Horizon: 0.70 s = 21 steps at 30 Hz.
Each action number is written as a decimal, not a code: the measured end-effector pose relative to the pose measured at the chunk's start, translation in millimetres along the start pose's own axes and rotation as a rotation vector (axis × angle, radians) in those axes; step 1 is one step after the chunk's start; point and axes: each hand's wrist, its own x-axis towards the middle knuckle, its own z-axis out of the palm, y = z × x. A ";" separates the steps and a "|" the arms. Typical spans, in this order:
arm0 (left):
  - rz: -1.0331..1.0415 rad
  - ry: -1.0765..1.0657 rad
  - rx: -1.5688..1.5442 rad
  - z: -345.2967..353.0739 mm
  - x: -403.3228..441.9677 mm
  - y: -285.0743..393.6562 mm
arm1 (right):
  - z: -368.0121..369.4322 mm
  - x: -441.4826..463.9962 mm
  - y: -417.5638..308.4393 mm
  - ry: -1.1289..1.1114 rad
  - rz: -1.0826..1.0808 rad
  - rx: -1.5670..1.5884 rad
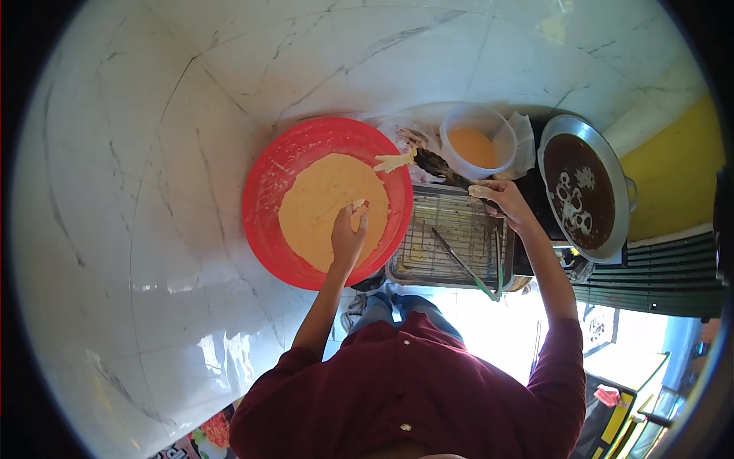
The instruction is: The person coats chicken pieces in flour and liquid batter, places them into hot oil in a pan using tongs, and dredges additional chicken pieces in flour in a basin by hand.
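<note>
A red basin point(260, 206) holds a broad bed of pale yellow flour. My left hand point(349, 233) is over the flour with its fingers drawn together around a small coated piece. My right hand point(501, 200) is closed on the handle of dark tongs point(440, 164). At the tongs' far end a pale, batter-coated piece point(394, 161) reaches over the basin's right rim. Behind the tongs stands a clear plastic tub point(508, 145) with orange-yellow liquid in it.
A wire rack on a tray point(436, 222) lies right of the basin, with green-handled metal tongs point(465, 265) on it. Farther right, a large pan point(627, 183) holds dark oil with pale pieces frying. Crumpled plastic lies behind the basin. A marbled wall stands behind.
</note>
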 end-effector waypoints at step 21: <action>0.627 -0.305 -0.051 159.2 155.6 52.0 | -61.6 107.3 0.8 0.720 -0.303 -1.114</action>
